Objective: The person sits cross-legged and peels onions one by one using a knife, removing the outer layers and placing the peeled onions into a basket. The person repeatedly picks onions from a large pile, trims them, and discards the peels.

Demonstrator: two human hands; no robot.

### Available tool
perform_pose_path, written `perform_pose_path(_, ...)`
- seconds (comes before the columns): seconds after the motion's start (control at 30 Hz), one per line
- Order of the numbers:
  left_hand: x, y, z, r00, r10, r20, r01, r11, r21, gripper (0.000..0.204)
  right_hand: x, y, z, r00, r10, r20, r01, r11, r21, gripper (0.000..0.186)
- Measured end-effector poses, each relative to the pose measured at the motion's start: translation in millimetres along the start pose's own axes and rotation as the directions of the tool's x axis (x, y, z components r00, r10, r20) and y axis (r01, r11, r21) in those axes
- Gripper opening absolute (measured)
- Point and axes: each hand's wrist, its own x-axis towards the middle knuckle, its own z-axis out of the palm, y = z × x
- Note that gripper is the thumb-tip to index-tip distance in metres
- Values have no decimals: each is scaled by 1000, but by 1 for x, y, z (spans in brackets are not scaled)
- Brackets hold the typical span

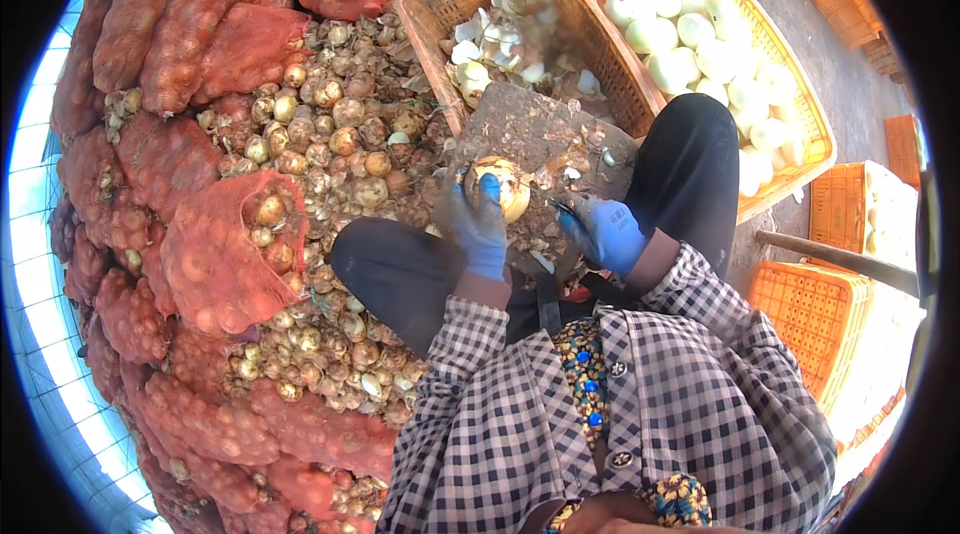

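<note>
In my blue-gloved left hand [478,226] is an onion [515,192] with its papery yellow-brown skin partly on, and my thumb lies along its side. To its right, my right hand [608,234], gloved too, has its fingers curled together. Something small and dark shows at those fingertips, too unclear to name. Both hands are between my knees, at the near end of a dirty board [510,129] strewn with skin scraps. The onion and my right hand are apart.
Beyond the board stands an orange crate [425,49] of onion trimmings; right of it, a yellow-orange crate [820,119] holds peeled white onions. Loose unpeeled onions [345,139] heap at left beside red mesh sacks [220,254]. More orange crates [810,319] and a pole [835,259] are at right.
</note>
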Motion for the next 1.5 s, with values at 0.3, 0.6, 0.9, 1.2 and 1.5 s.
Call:
perform_pose_path(0.3, 6, 18, 5, 997, -54, -62, 58, 997, 58, 41, 11, 14, 18, 995, 38, 98, -31, 997, -70, 24)
perform_pose_path(0.6, -10, 40, 4, 990, 9, 139, -67, 904, 423, 68, 11, -4, -24, 976, 79, 201, -79, 997, -9, 26)
perform_pose_path(0.9, -5, 21, 8, 989, 141, 48, -145, 831, 537, 73, 15, 18, 15, 997, 72, 39, -60, 968, -245, 31)
perform_pose_path(1.2, 6, 64, 12, 991, -121, 54, 56, 752, 657, 74, 66, 44, 14, 948, 66, 311, -31, 993, -115, 30)
perform_pose_path(1.5, 16, 33, 18, 993, 5, 122, -86, 738, 669, 69, 60, 51, 23, 698, 407, 589, -714, 462, 527, 24)
